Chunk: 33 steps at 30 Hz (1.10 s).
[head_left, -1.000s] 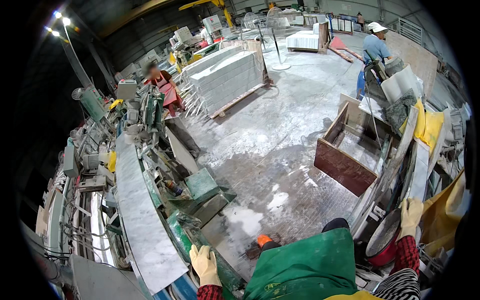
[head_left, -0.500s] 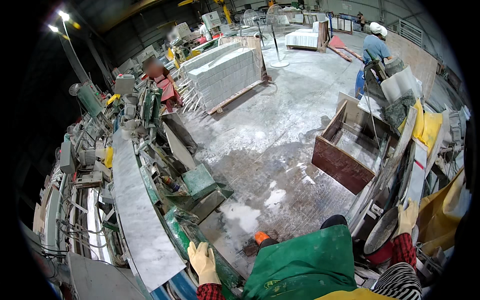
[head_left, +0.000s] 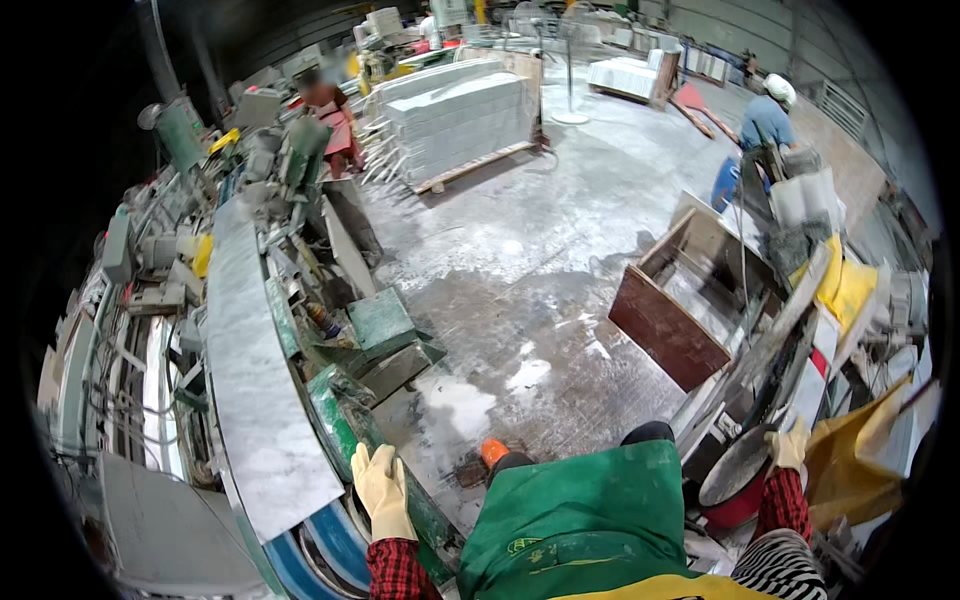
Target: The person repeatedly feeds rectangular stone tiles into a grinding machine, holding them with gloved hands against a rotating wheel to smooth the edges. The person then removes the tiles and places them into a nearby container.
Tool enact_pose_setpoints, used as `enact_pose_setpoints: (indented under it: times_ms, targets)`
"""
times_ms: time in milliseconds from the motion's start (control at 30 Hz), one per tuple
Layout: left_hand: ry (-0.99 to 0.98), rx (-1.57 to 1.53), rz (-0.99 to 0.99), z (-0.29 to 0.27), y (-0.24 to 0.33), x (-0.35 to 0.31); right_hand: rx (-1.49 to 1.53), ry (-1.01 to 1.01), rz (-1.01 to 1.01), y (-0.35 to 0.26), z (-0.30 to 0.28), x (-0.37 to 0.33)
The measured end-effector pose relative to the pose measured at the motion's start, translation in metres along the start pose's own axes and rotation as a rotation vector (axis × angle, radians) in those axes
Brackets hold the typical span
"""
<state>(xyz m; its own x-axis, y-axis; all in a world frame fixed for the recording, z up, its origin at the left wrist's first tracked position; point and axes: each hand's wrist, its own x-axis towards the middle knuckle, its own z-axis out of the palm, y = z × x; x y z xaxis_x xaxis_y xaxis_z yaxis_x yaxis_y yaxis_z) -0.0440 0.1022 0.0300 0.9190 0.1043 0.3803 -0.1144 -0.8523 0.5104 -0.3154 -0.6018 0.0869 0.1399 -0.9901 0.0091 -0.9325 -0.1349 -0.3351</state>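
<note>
My left hand (head_left: 380, 490), in a cream rubber glove, lies with its fingers stretched out on the green machine edge (head_left: 335, 408). Just left of it, a long grey-white marble slab (head_left: 262, 420) rests on a blue conveyor belt (head_left: 338, 545). My right hand (head_left: 788, 450), gloved alike, is open at the lower end of a narrow white strip (head_left: 806, 392) on the right-hand machine; whether it touches the strip, I cannot tell. Beside that hand stands a red bucket (head_left: 735, 510), its round top grey.
A brown wooden crate (head_left: 668, 330) stands right of the wet floor (head_left: 500, 300). Stacked white slabs (head_left: 465, 125) sit on a pallet ahead. A person in a red apron (head_left: 335, 125) is at far left; one in blue (head_left: 766, 122) at far right. Yellow sheeting (head_left: 860, 450) hangs at right.
The view has shifted. The marble slab's near end has slid forward along the belt, baring more blue. My right hand has drawn slightly back along the strip, closer to the bucket.
</note>
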Motion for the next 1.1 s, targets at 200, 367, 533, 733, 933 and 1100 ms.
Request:
enact_pose_setpoints:
  times_ms: [200,367,533,733,933,1100]
  targets:
    - [-0.052,-0.357,-0.339,-0.012,-0.036,-0.003,0.994,-0.145,0.111,-0.057,-0.057,-0.017]
    - [-0.105,-1.088,-0.658,-0.025,0.066,0.012,0.799,-0.268,-0.299,-0.128,-0.068,-0.029]
    - [-0.610,-1.522,-0.675,-0.007,0.163,0.015,0.690,-0.586,-0.924,-0.246,-0.032,-0.099]
    - [-0.371,-1.774,-0.713,-0.046,0.216,0.017,0.478,-0.522,-1.925,-0.355,-0.032,-0.295]
    - [0.223,-1.802,-0.564,-0.083,0.102,-0.018,0.530,-0.496,-2.519,-0.388,-0.038,-0.409]
    - [0.683,-1.680,-0.901,-0.137,-0.001,-0.078,0.542,-0.481,-2.245,-0.385,-0.007,-0.353]
